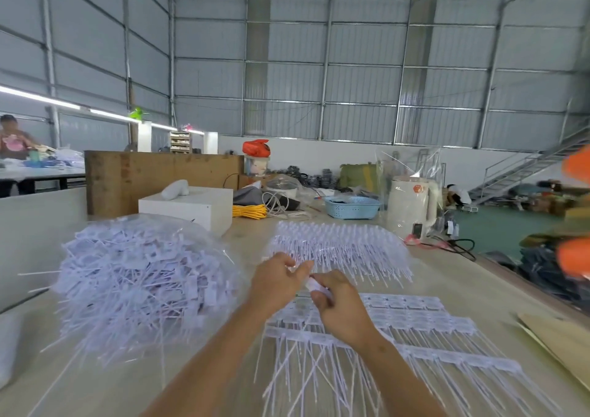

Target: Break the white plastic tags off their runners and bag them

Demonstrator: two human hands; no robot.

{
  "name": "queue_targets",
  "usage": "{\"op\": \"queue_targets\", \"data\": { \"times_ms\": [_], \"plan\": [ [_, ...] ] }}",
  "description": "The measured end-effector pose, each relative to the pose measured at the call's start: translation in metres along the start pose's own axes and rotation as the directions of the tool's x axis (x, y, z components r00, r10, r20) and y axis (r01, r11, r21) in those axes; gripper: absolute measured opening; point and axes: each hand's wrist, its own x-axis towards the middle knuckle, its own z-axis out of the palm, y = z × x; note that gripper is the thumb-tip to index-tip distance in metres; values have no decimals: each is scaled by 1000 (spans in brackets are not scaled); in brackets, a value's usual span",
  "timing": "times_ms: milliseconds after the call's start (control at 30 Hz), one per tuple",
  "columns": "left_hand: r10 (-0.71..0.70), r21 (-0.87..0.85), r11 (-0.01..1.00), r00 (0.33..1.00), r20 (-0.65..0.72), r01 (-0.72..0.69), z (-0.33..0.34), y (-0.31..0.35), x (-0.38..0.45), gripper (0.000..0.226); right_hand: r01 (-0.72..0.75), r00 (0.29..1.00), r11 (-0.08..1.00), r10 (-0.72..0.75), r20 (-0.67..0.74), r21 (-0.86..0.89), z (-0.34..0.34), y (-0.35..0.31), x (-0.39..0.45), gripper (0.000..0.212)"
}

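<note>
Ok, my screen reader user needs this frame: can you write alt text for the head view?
Two bare hands, left hand and right hand, pinch a small white plastic tag above sheets of tags on runners on a table. A clear bag of loose tags lies to the left.

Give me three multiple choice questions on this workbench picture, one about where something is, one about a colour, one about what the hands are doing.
1. Where is the clear bag of loose tags?
A. To the left of the hands
B. On the white box
C. In the blue basket

2. What colour is the coiled cord beside the white box?
A. Green
B. Yellow
C. Black

3. What is the right hand doing?
A. Lying flat on the table
B. Holding the kettle
C. Pinching a small white piece next to the left hand

Answers: 1 A, the heaped bag sits left of both hands. 2 B, the coil is bright yellow. 3 C, its fingers are curled round the piece.
</note>
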Motion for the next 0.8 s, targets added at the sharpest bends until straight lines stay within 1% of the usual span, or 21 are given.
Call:
{"op": "queue_targets", "data": {
  "times_ms": [33, 67, 100, 133, 200, 300, 367, 400, 433, 467, 533, 600, 700, 800],
  "plan": [
    [-82, -163, 982, 990, 111, 99, 15, 0, -3, 42, -14, 1000, 1000, 14, 2, 26, 0, -1, 0, 27],
    [-124, -307, 935, 974, 190, 178, 26, -1, -7, 43, -36, 999, 998, 35, 8, 60, -1, -2, -1, 34],
    [-128, -395, 896, 969, 211, 205, 36, -4, -10, 45, -60, 998, 993, 58, 19, 98, -2, -3, -2, 41],
    [-102, -429, 886, 976, 191, 177, 43, -9, -12, 46, -82, 996, 988, 78, 37, 134, -3, -3, -4, 48],
    [-62, -431, 897, 993, 102, 100, 52, -15, -14, 45, -100, 994, 979, 90, 64, 177, -4, -3, -7, 54],
    [-87, -487, 871, 996, -18, 67, 56, -23, -8, 31, -121, 993, 980, 117, 35, 160, -4, -2, -6, 52],
    [-82, -515, 856, 996, -42, 49, 56, -25, -7, 29, -134, 991, 988, 133, 9, 71, -4, 2, -6, 43],
    [-73, -524, 851, 996, -58, 32, 56, -26, -8, 29, -146, 989, 989, 146, 20, 21, -4, 4, -5, 35],
    [-65, -530, 848, 995, -78, 14, 56, -26, -9, 29, -167, 985, 986, 166, 49, 5, -5, 6, -5, 26],
    [-55, -534, 846, 994, -92, -2, 55, -26, -11, 29, -187, 978, 982, 184, 96, 31, -6, 7, -6, 20],
    [-36, -524, 852, 996, -83, -13, 55, -25, -13, 25, -203, 968, 975, 186, 169, 89, -7, 8, -8, 21],
    [-35, -468, 884, 997, -62, 2, 53, -25, -15, 25, -194, 970, 977, 177, 169, 89, -8, 7, -8, 22],
    [-13, -323, 946, 996, -93, -18, 52, -24, -15, 41, -192, 967, 980, 181, 179, 44, -11, 7, -7, 22],
    [-6, -245, 969, 995, -99, -19, 50, -21, -17, 45, -206, 958, 978, 195, 211, 30, -14, 4, -6, 26]
  ]
}}
